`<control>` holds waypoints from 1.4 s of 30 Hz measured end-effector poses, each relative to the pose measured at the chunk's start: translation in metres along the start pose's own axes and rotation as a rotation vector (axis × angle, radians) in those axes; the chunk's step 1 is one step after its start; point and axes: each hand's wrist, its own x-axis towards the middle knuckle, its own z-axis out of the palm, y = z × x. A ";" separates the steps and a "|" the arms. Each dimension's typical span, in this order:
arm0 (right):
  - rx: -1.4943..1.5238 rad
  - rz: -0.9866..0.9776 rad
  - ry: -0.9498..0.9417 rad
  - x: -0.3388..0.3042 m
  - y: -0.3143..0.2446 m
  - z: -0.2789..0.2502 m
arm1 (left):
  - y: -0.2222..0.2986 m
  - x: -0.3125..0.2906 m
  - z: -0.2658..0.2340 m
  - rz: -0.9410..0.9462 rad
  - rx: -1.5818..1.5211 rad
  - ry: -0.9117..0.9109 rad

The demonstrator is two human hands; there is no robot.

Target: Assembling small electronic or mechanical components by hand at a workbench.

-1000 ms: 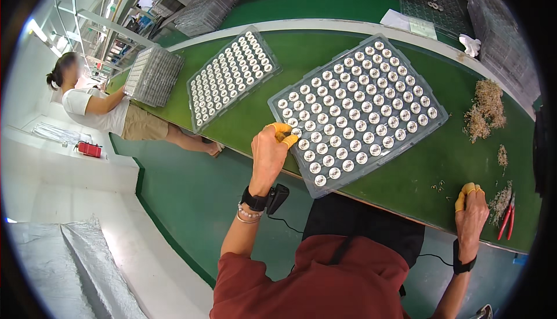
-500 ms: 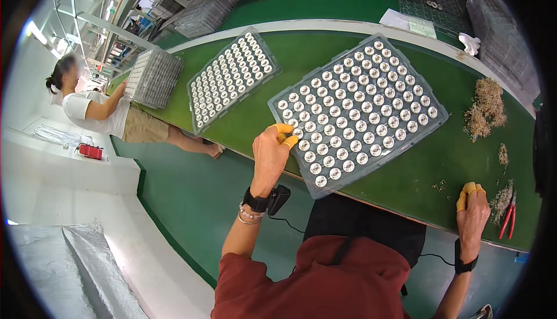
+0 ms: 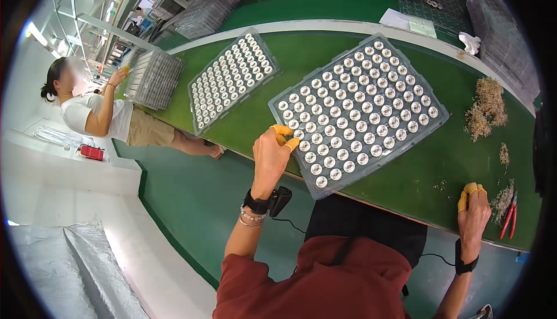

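Observation:
A clear plastic tray on the green bench holds rows of round silver parts with small dark middles. At the tray's left edge is my left hand, yellow covers on its fingertips. Its thumb and forefinger close around one round silver part seated in the tray. My right hand rests near the bench's front edge at the right, fingers curled together in yellow covers. Whatever it may hold is hidden. Beside it lie red-handled pliers and a small heap of wire clippings.
A second filled tray lies to the left, then a stack of trays beside a co-worker. A larger pile of clippings sits at the right. Behind are papers, a crumpled white cloth and stacked clear trays.
The co-worker has leaned back and lifted a hand above the tray stack. My left hand stays at the same silver part; my right hand has hardly moved.

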 end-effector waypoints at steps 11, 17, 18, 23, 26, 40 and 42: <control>-0.035 -0.023 -0.082 0.008 -0.003 -0.009 | -0.003 0.019 0.002 0.048 0.083 0.113; -0.035 -0.083 0.013 0.008 -0.007 -0.017 | 0.002 0.030 0.009 0.134 0.128 0.076; -0.006 -0.080 0.059 0.015 -0.016 -0.018 | -0.009 0.035 0.006 0.151 0.200 0.069; 0.377 0.118 0.017 0.019 -0.020 -0.015 | -0.025 0.036 -0.002 0.056 0.013 0.140; 0.740 0.374 -0.006 0.007 -0.020 -0.023 | -0.014 0.034 -0.005 0.081 -0.077 0.163; 1.730 0.516 0.050 -0.016 -0.097 -0.016 | 0.123 -0.120 0.064 -0.024 -1.137 -0.803; 1.691 0.482 0.110 -0.018 -0.100 -0.013 | 0.130 -0.128 0.073 -0.058 -1.217 -0.857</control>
